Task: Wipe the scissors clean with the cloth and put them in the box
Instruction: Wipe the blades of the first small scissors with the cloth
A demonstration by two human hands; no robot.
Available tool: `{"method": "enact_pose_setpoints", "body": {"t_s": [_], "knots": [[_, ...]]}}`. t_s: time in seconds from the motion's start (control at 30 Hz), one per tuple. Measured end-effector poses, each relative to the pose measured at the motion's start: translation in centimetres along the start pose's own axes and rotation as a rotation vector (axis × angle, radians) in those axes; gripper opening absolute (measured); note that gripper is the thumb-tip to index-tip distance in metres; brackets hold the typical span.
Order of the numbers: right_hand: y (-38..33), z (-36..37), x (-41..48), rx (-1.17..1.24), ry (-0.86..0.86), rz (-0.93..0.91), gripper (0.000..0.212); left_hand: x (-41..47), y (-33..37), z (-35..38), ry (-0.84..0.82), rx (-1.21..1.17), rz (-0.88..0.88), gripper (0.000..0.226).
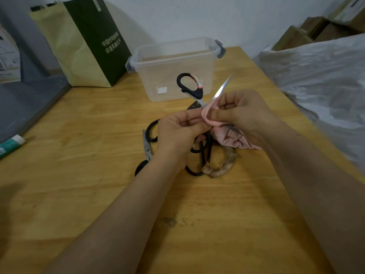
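I hold a pair of scissors spread open above the wooden table (79, 194); its black handle loop (189, 84) sticks up in front of the clear plastic box (173, 66), and a bare silver blade (223, 87) points up to the right. My right hand (243, 115) pinches a pink cloth (229, 137) around the blade's base. My left hand (177, 133) grips the scissors near the pivot. Under my hands lie more scissors: a black-handled pair (147, 147) on the left and a pair with wrapped handles (221, 167).
A green and yellow paper bag (85, 42) stands at the back left beside the box. A tube (10, 145) lies at the table's left edge by a grey surface. A crinkled plastic-covered heap (320, 80) borders the right edge, with cardboard boxes behind it.
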State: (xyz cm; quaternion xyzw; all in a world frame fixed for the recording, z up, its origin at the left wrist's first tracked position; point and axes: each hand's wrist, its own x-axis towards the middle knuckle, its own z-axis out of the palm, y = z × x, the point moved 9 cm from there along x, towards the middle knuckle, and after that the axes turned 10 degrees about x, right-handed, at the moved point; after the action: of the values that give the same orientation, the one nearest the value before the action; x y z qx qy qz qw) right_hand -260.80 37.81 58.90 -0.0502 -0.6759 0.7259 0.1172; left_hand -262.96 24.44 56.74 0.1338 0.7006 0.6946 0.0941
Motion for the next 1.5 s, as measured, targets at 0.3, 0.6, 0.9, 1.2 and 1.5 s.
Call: {"method": "enact_pose_setpoints", "body": {"t_s": [0.3, 0.6, 0.9, 1.2, 1.5], "knots": [[-0.2, -0.1, -0.1, 0.049, 0.056, -0.045, 0.019, 0.0, 0.0, 0.0, 0.012, 0.017, 0.008, 0.02], [0.3, 0.1, -0.4, 0.177, 0.03, 0.034, 0.025, 0.2, 0.0, -0.2, 0.005, -0.003, 0.011, 0.02], [0.5, -0.4, -0.1, 0.09, 0.04, 0.018, 0.013, 0.0, -0.1, -0.2, -0.004, 0.01, 0.012, 0.021], [0.5, -0.9, 0.4, 0.142, 0.076, -0.007, 0.004, 0.3, -0.2, -0.5, 0.015, -0.024, 0.011, 0.02], [0.3, -1.1, 0.0, 0.282, 0.097, 0.005, 0.027, 0.3, 0.1, -0.4, 0.013, -0.021, 0.023, 0.019]]}}
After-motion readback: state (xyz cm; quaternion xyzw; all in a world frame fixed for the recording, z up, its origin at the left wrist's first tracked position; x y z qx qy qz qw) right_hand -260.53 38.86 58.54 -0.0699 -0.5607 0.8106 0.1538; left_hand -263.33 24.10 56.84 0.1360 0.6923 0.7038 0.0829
